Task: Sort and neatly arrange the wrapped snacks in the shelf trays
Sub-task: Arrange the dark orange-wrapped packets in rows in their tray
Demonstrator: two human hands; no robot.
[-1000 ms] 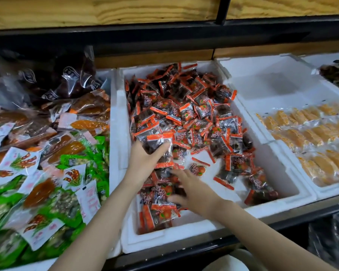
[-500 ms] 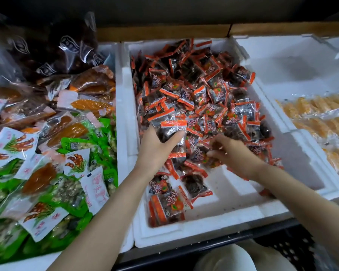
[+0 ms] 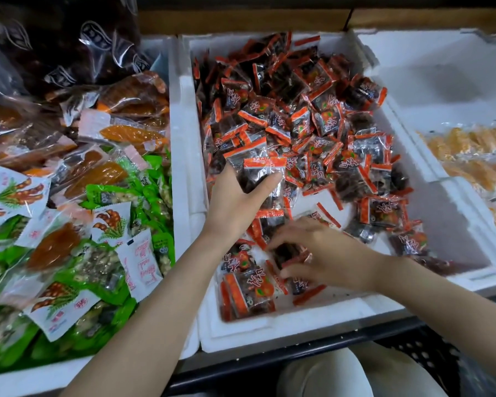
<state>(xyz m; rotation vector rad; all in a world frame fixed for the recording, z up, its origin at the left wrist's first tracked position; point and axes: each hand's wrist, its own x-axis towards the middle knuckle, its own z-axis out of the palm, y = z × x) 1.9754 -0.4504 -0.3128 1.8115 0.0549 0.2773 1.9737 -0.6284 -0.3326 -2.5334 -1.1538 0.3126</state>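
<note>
Right hand (image 3: 327, 253) has come back from the middle of the pile to the near end of the middle tray (image 3: 269, 330), about 6 o'clock. Left hand (image 3: 235, 207) has kept its place and its load.

Head view, item by item.

Middle tray: white foam, holding the wrapped snacks (image 3: 298, 110). These are red-and-black packets heaped loose from 9 through 12 to 3 o'clock, thinner toward 6, with bare floor at 4.

Left hand: at 9 o'clock of that tray, thumb and fingers clasped round a stack of packets (image 3: 262, 170), red edges uppermost.

Right hand: palm down, fingers and thumb pinching a dark packet (image 3: 289, 256) among the few lying there; slightly blurred.

Left tray (image 3: 26, 381), at 9 o'clock: green and orange packets (image 3: 98, 196), jumbled.

Right tray (image 3: 441, 67), at 3 o'clock: yellow snacks (image 3: 470, 156) in rows.
</note>
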